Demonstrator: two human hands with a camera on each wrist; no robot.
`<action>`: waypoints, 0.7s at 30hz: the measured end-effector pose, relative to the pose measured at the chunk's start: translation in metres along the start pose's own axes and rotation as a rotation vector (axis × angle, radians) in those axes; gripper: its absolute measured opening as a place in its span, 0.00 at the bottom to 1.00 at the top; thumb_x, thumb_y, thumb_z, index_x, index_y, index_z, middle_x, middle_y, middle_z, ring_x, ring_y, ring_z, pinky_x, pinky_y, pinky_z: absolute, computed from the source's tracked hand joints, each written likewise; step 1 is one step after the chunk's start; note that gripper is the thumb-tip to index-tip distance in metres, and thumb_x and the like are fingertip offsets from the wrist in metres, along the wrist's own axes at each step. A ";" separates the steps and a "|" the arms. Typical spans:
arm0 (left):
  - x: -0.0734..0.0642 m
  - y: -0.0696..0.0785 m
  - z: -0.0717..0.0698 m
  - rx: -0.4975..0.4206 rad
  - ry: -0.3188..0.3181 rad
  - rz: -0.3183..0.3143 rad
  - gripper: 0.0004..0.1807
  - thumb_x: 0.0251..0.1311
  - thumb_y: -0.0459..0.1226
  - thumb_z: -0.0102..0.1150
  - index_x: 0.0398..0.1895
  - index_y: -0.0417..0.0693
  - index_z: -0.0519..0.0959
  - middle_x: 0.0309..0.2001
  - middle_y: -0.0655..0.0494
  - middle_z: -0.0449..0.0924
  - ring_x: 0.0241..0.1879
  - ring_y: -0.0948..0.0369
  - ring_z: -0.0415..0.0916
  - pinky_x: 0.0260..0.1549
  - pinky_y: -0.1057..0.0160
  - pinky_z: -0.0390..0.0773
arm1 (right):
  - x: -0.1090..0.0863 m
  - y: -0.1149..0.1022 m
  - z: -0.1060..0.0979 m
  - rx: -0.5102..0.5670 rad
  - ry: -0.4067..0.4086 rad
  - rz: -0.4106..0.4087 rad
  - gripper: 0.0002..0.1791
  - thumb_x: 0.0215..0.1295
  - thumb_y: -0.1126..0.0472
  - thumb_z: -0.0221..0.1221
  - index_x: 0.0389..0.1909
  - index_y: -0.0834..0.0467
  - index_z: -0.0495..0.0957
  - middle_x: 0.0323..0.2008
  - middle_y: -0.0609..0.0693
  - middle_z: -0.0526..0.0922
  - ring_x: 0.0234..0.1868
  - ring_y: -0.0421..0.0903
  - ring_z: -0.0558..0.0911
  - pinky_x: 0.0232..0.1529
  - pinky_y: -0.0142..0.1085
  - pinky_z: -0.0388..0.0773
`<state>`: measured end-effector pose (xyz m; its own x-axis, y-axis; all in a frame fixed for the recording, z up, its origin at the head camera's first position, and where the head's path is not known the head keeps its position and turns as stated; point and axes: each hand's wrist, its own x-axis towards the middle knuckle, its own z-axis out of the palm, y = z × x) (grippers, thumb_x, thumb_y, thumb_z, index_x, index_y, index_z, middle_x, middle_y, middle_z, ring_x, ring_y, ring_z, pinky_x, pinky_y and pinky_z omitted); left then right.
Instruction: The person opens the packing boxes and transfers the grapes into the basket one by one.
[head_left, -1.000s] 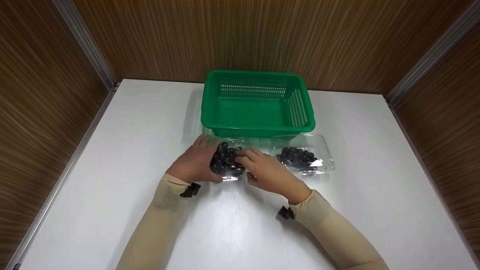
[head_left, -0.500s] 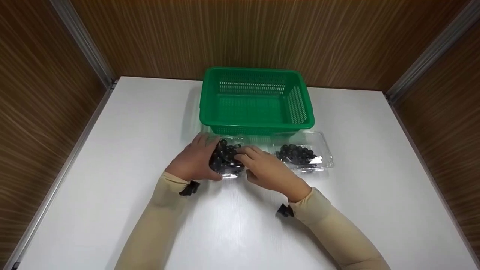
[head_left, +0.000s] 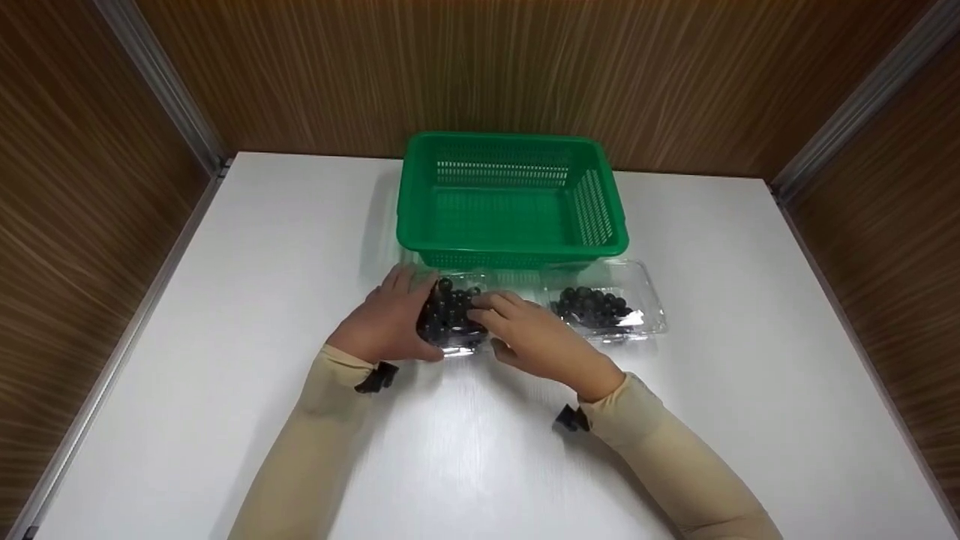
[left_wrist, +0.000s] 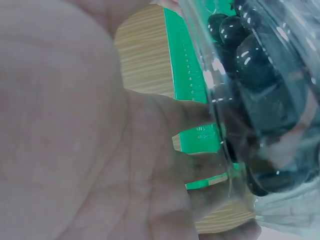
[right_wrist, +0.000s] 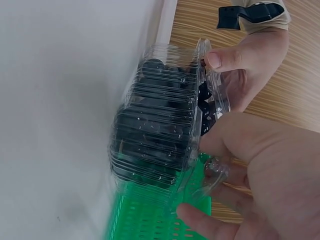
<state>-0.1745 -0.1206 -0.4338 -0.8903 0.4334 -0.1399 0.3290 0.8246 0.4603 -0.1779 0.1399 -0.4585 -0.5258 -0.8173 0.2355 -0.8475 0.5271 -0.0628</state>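
Observation:
A clear plastic clamshell box [head_left: 461, 351] of dark grapes [head_left: 450, 304] stands on the white table in front of the basket. My left hand [head_left: 381, 321] holds it from the left, thumb at the near end and fingers toward the far end. In the right wrist view, the left thumb [right_wrist: 225, 59] presses on the box rim. Across the box's right side lies my right hand [head_left: 544, 345], its fingers bent at the lid edge. Seen from the right wrist, its thumb and fingers pinch the clear lid [right_wrist: 217, 172], which bends there. The right fingertips are partly hidden behind the plastic.
A green slotted basket [head_left: 514, 251] stands behind the box, near the back wall. To the right, a second clear box [head_left: 651, 300] with dark grapes [head_left: 591, 304] sits close in front of it. Wood-grain panels [head_left: 495, 67] enclose the white table [head_left: 465, 465] at the back and sides.
Everything in the head view has shifted slightly upward in the picture. Both hands keep their places on the left grape box.

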 end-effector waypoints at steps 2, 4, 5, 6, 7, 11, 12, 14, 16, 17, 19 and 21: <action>-0.001 0.001 -0.001 -0.005 -0.006 0.003 0.65 0.47 0.53 0.80 0.83 0.45 0.51 0.82 0.37 0.44 0.81 0.41 0.40 0.74 0.37 0.55 | 0.000 -0.001 0.000 -0.008 0.011 -0.006 0.27 0.63 0.69 0.64 0.64 0.57 0.75 0.64 0.53 0.76 0.66 0.51 0.75 0.58 0.44 0.81; -0.002 0.002 -0.002 -0.006 -0.011 0.008 0.63 0.49 0.52 0.79 0.83 0.45 0.52 0.82 0.38 0.44 0.81 0.41 0.40 0.74 0.38 0.54 | 0.000 -0.002 0.000 -0.025 0.021 -0.009 0.27 0.63 0.69 0.64 0.64 0.56 0.76 0.64 0.53 0.77 0.65 0.52 0.76 0.56 0.45 0.82; -0.002 0.002 -0.002 -0.005 -0.015 0.012 0.62 0.50 0.52 0.78 0.83 0.45 0.53 0.82 0.38 0.44 0.81 0.41 0.40 0.75 0.38 0.54 | 0.001 -0.002 0.000 -0.034 0.024 -0.010 0.27 0.63 0.69 0.64 0.64 0.56 0.77 0.64 0.53 0.77 0.65 0.52 0.76 0.55 0.45 0.82; -0.003 0.003 -0.002 0.001 -0.019 0.015 0.61 0.50 0.52 0.78 0.83 0.45 0.53 0.82 0.38 0.44 0.81 0.41 0.41 0.75 0.38 0.54 | 0.001 -0.002 0.000 -0.039 0.027 -0.009 0.27 0.63 0.69 0.64 0.64 0.56 0.77 0.64 0.53 0.78 0.65 0.52 0.77 0.54 0.45 0.83; -0.003 0.003 -0.003 0.008 -0.022 0.017 0.60 0.51 0.52 0.77 0.83 0.45 0.54 0.82 0.38 0.44 0.81 0.41 0.41 0.75 0.38 0.55 | 0.001 -0.002 0.000 -0.043 0.030 -0.008 0.27 0.63 0.69 0.64 0.64 0.55 0.78 0.64 0.53 0.78 0.65 0.52 0.77 0.53 0.46 0.83; -0.004 0.005 -0.003 0.038 -0.017 0.023 0.58 0.52 0.51 0.77 0.82 0.44 0.56 0.82 0.37 0.46 0.80 0.37 0.45 0.73 0.37 0.58 | 0.000 -0.003 0.000 -0.043 0.039 -0.002 0.27 0.62 0.68 0.65 0.64 0.55 0.80 0.63 0.53 0.80 0.64 0.53 0.79 0.52 0.47 0.84; -0.004 0.005 -0.003 0.045 -0.014 0.023 0.58 0.52 0.50 0.77 0.82 0.44 0.56 0.81 0.36 0.47 0.79 0.36 0.46 0.72 0.36 0.59 | 0.000 -0.003 0.000 -0.042 0.041 -0.002 0.27 0.62 0.68 0.65 0.64 0.55 0.80 0.63 0.53 0.80 0.64 0.53 0.79 0.52 0.47 0.84; -0.004 0.007 -0.002 0.053 -0.009 0.022 0.58 0.51 0.50 0.78 0.81 0.42 0.57 0.81 0.35 0.48 0.79 0.35 0.47 0.71 0.36 0.60 | 0.000 -0.003 0.000 -0.042 0.042 -0.001 0.27 0.62 0.67 0.65 0.64 0.55 0.81 0.64 0.54 0.80 0.64 0.53 0.79 0.52 0.48 0.84; -0.004 0.008 -0.001 0.057 -0.004 0.018 0.58 0.51 0.50 0.78 0.81 0.41 0.57 0.80 0.34 0.48 0.78 0.35 0.47 0.70 0.35 0.62 | 0.000 -0.004 -0.001 -0.047 0.045 -0.001 0.27 0.62 0.67 0.65 0.64 0.55 0.81 0.64 0.54 0.80 0.65 0.53 0.79 0.53 0.47 0.84; -0.004 0.009 0.000 0.058 -0.001 0.016 0.58 0.51 0.50 0.78 0.81 0.41 0.57 0.80 0.34 0.48 0.79 0.35 0.47 0.69 0.35 0.63 | 0.000 -0.004 -0.001 -0.052 0.047 -0.002 0.27 0.62 0.67 0.65 0.64 0.55 0.81 0.63 0.54 0.80 0.65 0.53 0.79 0.53 0.47 0.84; -0.003 0.011 0.001 0.060 0.004 0.012 0.58 0.52 0.50 0.78 0.81 0.40 0.56 0.80 0.33 0.48 0.79 0.36 0.47 0.68 0.34 0.65 | 0.001 -0.004 0.000 -0.063 0.055 -0.005 0.27 0.61 0.66 0.66 0.64 0.55 0.81 0.63 0.54 0.81 0.64 0.53 0.79 0.53 0.47 0.83; -0.003 0.012 0.002 0.066 0.010 0.009 0.57 0.53 0.50 0.77 0.81 0.39 0.57 0.80 0.32 0.49 0.79 0.36 0.48 0.66 0.33 0.67 | 0.001 -0.004 0.000 -0.075 0.061 -0.007 0.27 0.61 0.66 0.66 0.63 0.55 0.82 0.62 0.54 0.82 0.64 0.53 0.80 0.53 0.47 0.83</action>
<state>-0.1671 -0.1109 -0.4299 -0.8902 0.4375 -0.1269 0.3570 0.8430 0.4023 -0.1750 0.1371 -0.4583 -0.5126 -0.8065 0.2947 -0.8420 0.5393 0.0114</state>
